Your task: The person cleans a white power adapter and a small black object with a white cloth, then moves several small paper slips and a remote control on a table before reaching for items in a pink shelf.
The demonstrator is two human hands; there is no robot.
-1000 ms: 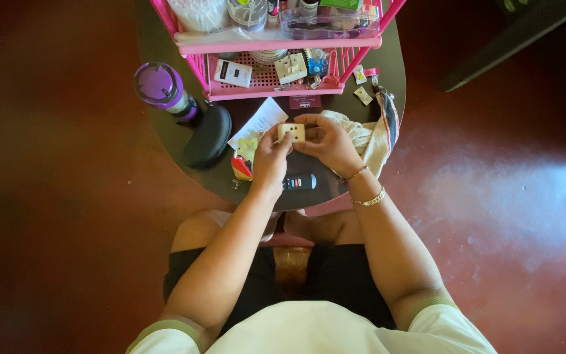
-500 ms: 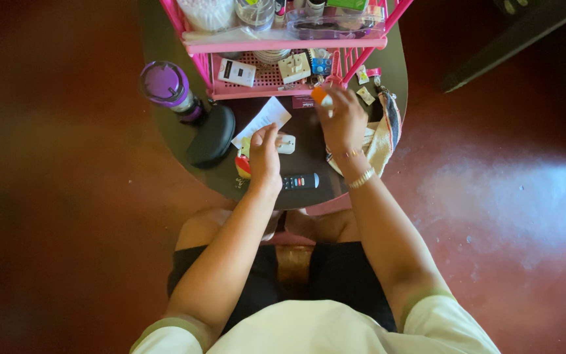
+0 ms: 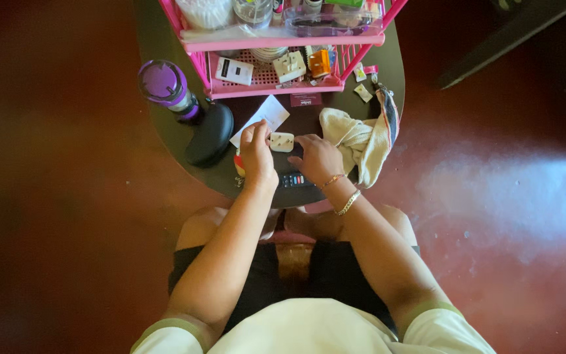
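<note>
Sitting at a small dark round bench [image 3: 165,46], the person keeps both hands low over its near half. A cream plug adapter [image 3: 282,141] lies flat on the bench between the two hands. The left hand [image 3: 255,152] rests beside it, its fingers [image 3: 262,132] touching the adapter's left edge and curled loosely rather than spread. The right hand [image 3: 317,157] lies palm down just right of the adapter, fingers together and pointing toward it; whether they touch it cannot be told. Under the right wrist a black remote control [image 3: 294,179] shows partly.

At the far side stands a pink plastic rack [image 3: 276,90]. Its lower tray holds a white card-like box [image 3: 234,70], a cream socket piece [image 3: 289,66], an orange item [image 3: 319,63] and some small blurred bits. The upper shelf carries a bag of white cotton buds [image 3: 206,11], a clear jar [image 3: 253,9] and a clear flat case [image 3: 325,21].

Left of the rack stands a purple-lidded bottle [image 3: 161,82], with a black glasses case [image 3: 209,134] just beside it. A white slip of paper [image 3: 261,119] lies near the left hand, and a cream cloth [image 3: 359,140] with a striped border is bunched at the right rim. Around the bench the floor [image 3: 506,216] is dark red and scuffed.
</note>
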